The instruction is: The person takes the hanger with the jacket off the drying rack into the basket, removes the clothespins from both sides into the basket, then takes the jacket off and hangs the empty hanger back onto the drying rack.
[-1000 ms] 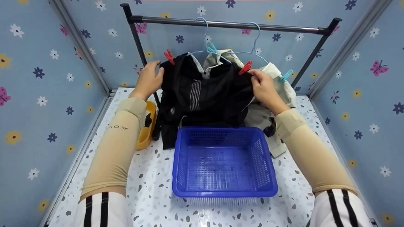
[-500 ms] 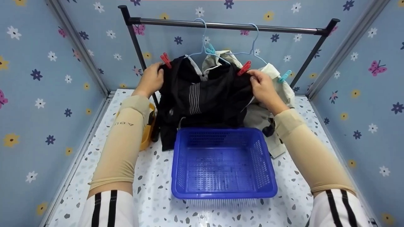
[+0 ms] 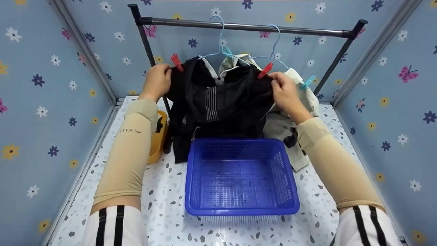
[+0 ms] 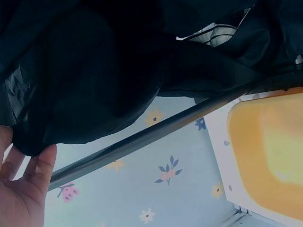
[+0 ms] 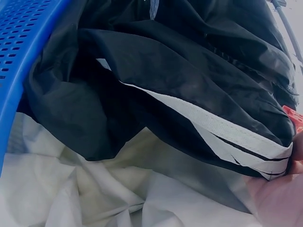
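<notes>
A black jacket (image 3: pixel 232 99) with white stripes hangs on a light blue hanger (image 3: pixel 222 37) from the rack. One red clothespin (image 3: pixel 177 62) clips its left shoulder to the hanger, another red clothespin (image 3: pixel 265 70) the right. My left hand (image 3: pixel 156 82) pinches the outer edge of the left shoulder; in the left wrist view, thumb and fingers (image 4: pixel 42 168) meet around the dark cloth. At the opposite shoulder, my right hand (image 3: pixel 287 94) pinches the fabric just outside the clothespin. The right wrist view shows white trim (image 5: pixel 203 113) running along the jacket to that hand.
Behind the jacket hangs a pale garment (image 3: pixel 300 92) with light blue clothespins (image 3: pixel 308 82). The black rack (image 3: pixel 245 28) spans the back. A blue basket (image 3: pixel 242 210) stands in front, and a yellow tray (image 3: pixel 157 150) lies beside the left rack post. Patterned walls enclose the table.
My left hand first closes in on the jacket's left shoulder, then draws it outward to the left and slightly up. The left clothespin shifts left with it. My right hand stays nearly still.
</notes>
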Motion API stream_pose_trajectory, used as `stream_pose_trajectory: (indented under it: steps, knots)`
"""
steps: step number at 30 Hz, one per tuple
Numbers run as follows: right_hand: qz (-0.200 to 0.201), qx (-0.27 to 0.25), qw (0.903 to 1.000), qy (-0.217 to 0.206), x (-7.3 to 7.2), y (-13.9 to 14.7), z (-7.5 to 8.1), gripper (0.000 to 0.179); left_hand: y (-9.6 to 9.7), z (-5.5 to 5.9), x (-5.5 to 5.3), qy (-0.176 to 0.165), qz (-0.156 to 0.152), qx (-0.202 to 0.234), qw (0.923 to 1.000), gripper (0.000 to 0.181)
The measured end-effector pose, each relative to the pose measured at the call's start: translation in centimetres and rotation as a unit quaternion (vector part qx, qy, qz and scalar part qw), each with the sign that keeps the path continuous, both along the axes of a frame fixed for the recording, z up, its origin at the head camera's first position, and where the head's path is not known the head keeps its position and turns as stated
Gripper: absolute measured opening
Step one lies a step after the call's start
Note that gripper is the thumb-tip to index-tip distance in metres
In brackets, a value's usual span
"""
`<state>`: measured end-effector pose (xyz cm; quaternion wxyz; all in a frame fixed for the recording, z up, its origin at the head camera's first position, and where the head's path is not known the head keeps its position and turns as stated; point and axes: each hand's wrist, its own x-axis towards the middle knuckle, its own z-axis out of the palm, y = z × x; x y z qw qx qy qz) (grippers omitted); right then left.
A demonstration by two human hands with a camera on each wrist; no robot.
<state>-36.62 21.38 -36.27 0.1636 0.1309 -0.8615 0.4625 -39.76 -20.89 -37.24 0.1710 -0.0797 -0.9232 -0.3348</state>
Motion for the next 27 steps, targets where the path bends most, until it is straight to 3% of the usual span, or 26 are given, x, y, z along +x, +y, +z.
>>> stream_pose_trajectory:
  steps: [27]
  knots:
    - [-0.009, -0.007, 0.9991, 0.041, 0.2, 0.0, 2.8, 0.030, 0.0, 5.0, 0.5, 0.018, 0.016, -0.006, 0.9997, 0.034]
